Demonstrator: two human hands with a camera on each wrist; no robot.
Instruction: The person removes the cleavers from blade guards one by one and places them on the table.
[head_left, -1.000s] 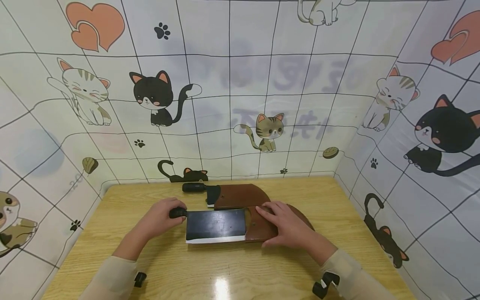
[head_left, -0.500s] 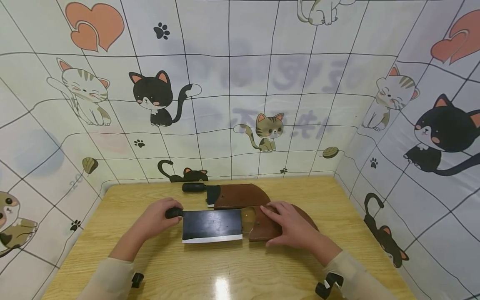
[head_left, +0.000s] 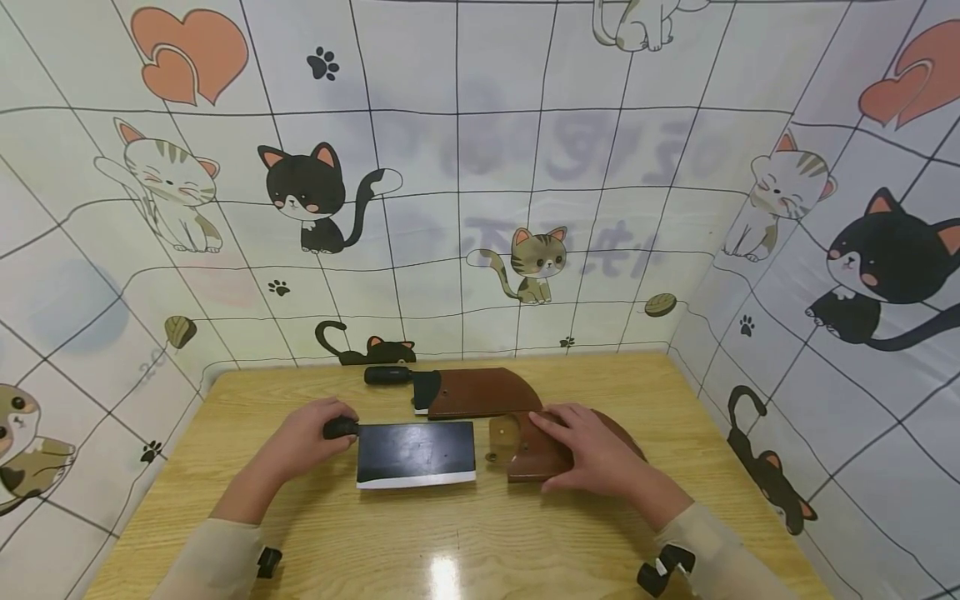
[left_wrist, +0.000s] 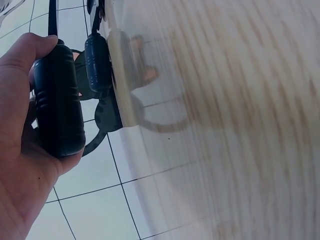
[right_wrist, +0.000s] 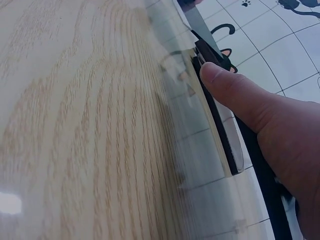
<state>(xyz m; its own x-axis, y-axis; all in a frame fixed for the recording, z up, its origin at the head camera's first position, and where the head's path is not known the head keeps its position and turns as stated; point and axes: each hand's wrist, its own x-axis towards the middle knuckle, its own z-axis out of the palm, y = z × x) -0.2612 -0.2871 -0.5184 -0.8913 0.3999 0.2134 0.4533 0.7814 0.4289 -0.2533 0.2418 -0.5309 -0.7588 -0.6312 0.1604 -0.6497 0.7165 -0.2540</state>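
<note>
A cleaver (head_left: 416, 454) with a dark blade and a bright lower edge lies level across the middle of the table in the head view. My left hand (head_left: 311, 439) grips its black handle (left_wrist: 60, 102), thumb along the top in the left wrist view. Just right of the blade tip, apart from it, is a brown leather sheath (head_left: 528, 462) with a tan strap at its mouth. My right hand (head_left: 592, 450) holds this sheath, fingers over its top and thumb at the near edge. The right wrist view shows the thumb (right_wrist: 225, 85) against the sheath's edge.
Behind them lies a second knife in a brown sheath (head_left: 483, 392), its black handle (head_left: 387, 375) pointing left. The glossy wooden table (head_left: 450, 533) meets a cat-print wall covering (head_left: 420, 208) at the back and sides.
The cleaver has slid left out of the sheath, whose mouth now stands apart from the blade. My right hand has shifted slightly right with the sheath.
</note>
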